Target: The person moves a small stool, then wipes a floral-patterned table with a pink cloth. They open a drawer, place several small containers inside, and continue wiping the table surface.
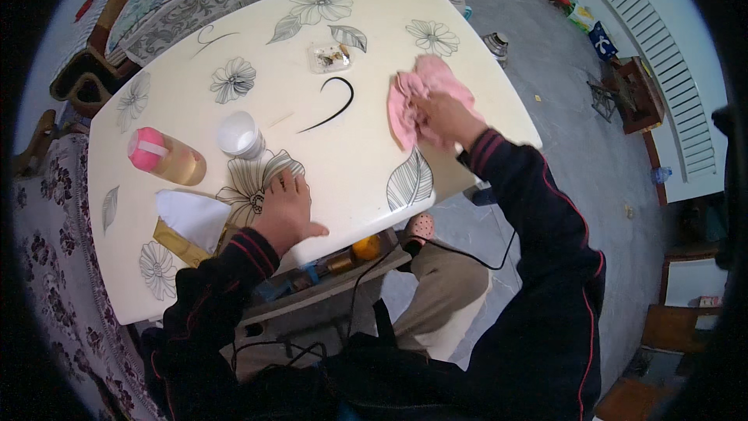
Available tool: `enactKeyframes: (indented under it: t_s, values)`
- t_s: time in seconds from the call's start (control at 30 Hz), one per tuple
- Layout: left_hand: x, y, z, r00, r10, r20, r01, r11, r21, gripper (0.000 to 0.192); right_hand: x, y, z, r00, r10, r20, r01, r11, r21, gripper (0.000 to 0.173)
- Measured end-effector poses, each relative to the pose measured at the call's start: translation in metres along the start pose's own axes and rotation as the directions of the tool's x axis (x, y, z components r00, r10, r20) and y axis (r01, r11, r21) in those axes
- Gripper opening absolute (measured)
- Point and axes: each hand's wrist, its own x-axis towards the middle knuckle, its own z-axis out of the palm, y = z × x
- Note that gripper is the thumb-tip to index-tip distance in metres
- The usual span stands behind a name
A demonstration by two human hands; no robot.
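Note:
My right hand point(447, 117) presses on a crumpled pink cloth point(432, 73) near the right side of a cream table point(345, 181) printed with grey flowers and leaves. Some of the cloth is bunched under my fingers. My left hand point(288, 209) rests palm down with its fingers spread, close to the table's near edge, and holds nothing. Just beyond it stands a white cup point(241, 135). To the left lies a bottle with a pink cap point(166, 156) and pale yellow liquid inside. A tissue pack point(193, 222) with a white tissue sticking out is beside my left wrist.
A small clear plastic tray point(329, 58) with dark bits in it sits toward the far side. Under the tabletop, a shelf point(333, 280) holds an orange round thing and other items. Patterned sofas point(58, 216) border the left and far sides. A black cable point(491, 268) hangs near my leg.

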Motion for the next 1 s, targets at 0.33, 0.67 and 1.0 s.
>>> enactKeyframes:
  t_s: [0.33,0.67,1.0]
  values:
    - [0.005,-0.004,0.031,0.986,0.092,-0.141,-0.042,0.945,0.325,0.106,0.195,0.019,-0.001,0.999,0.029,-0.030,-0.033,0.989,-0.144,0.027]
    - [0.004,-0.001,0.026,0.997,-0.010,-0.070,0.021,0.988,0.152,0.110,0.050,-0.008,0.005,0.997,0.004,-0.080,-0.010,0.998,-0.070,0.043]
    - [0.010,-0.009,0.033,0.994,0.073,-0.079,-0.057,0.980,0.188,0.105,-0.005,-0.180,0.035,0.950,-0.312,-0.017,0.312,0.950,-0.002,0.048]
